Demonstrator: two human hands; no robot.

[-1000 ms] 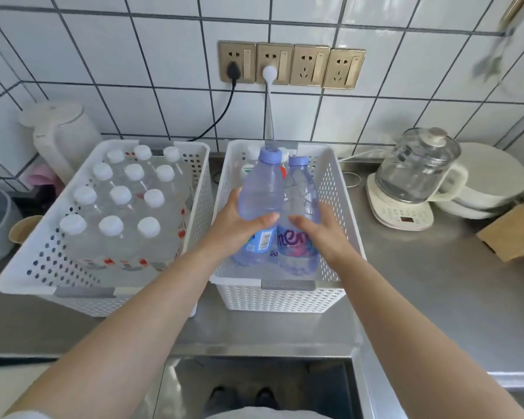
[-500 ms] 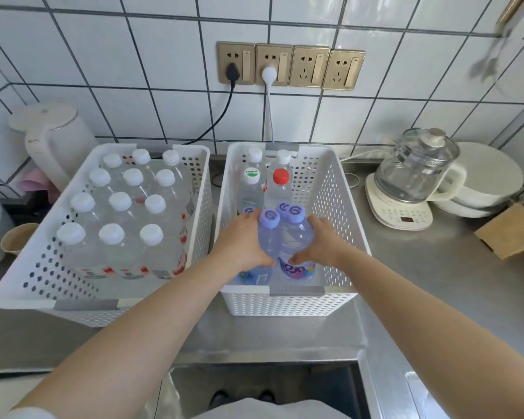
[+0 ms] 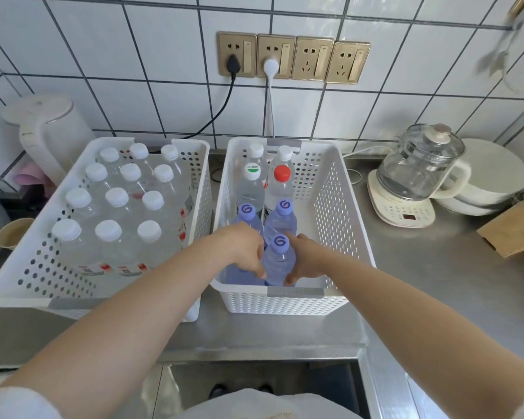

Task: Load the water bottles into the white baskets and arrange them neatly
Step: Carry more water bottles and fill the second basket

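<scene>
White tiles and a row of brass sockets (image 3: 294, 57) back a steel counter (image 3: 436, 282) where two white baskets sit side by side. Left basket (image 3: 22, 279) is packed with white-capped bottles (image 3: 117, 197), standing in rows of three. Right basket (image 3: 330, 225) holds a shorter double column along its left wall: a white-capped pair at the back, a green-labelled cap beside a red cap (image 3: 282, 173), then purple-capped bottles toward the near end.

Both hands are down inside the right basket's near end. Right hand (image 3: 307, 258) has its fingers curled round the nearest purple bottle (image 3: 279, 258), which stands upright, cap up, in the second column. Left hand (image 3: 244, 249) wraps round another purple bottle (image 3: 239, 272) just to its left; that one's cap is hidden under the hand, so I can only make out its pale body low against the basket wall.

Each bottle's long axis runs straight up between the fingers, and both look at or close to the basket floor, touching one another and just in front of the purple pair behind. Letting go looks like the next move, I'd say, with fingers lifting clear upward so neither bottle tips. Right half of that basket lies open for more.
</scene>
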